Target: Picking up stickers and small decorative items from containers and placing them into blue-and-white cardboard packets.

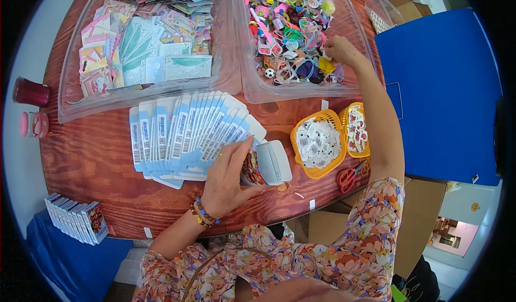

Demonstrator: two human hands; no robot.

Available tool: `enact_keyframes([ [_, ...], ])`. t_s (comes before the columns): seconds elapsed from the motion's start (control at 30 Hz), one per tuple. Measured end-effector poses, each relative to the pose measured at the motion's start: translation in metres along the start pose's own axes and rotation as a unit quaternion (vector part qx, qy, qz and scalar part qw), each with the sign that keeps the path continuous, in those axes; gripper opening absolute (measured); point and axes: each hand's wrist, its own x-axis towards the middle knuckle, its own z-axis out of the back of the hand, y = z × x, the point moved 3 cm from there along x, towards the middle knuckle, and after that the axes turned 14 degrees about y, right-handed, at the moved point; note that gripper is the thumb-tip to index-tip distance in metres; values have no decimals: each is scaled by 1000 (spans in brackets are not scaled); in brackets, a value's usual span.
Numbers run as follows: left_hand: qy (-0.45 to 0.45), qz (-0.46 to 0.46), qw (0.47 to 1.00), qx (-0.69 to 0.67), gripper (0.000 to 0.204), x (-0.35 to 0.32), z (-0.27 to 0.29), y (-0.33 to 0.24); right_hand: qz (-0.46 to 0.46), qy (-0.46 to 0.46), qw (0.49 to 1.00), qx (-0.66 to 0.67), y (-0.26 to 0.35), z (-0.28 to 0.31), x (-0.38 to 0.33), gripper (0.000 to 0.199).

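Note:
My left hand (230,167) is closed round the side of a small open carton (273,162), which has a pale grey-blue flap and a colourful printed side. Thumb and forefinger grip it near the table's front edge. Behind that hand lies a fanned stack of light blue and white flat cartons (185,135) with barcodes. My right arm stretches to the far right, where my right hand (343,51) is at the right side of a clear plastic bin (301,91) of mixed trinkets (293,33). Its fingers are curled together over the trinkets; what they pinch, if anything, is hidden.
Another clear bin (145,99) holds cards and sticker sheets. Yellow baskets of small white packets (320,143) and red-and-white pieces (356,130) stand right of the carton, with red scissors (346,179) nearby. Filled boxes (78,218) line the left edge; a blue panel (438,98) is right.

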Motion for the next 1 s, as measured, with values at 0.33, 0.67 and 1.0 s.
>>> enact_keyframes([
  [0.33, -48, 19, 998, 32, 93, -4, 0, -1, 149, -53, 936, 315, 29, 8, -104, 17],
  [0.67, -81, 30, 987, 136, 91, -5, 4, -17, 293, 168, 909, 245, 164, -79, -210, 17],
  [1.0, -94, 62, 988, 105, 90, -42, -9, -32, 307, -98, 945, -56, 204, -103, -250, 14],
])
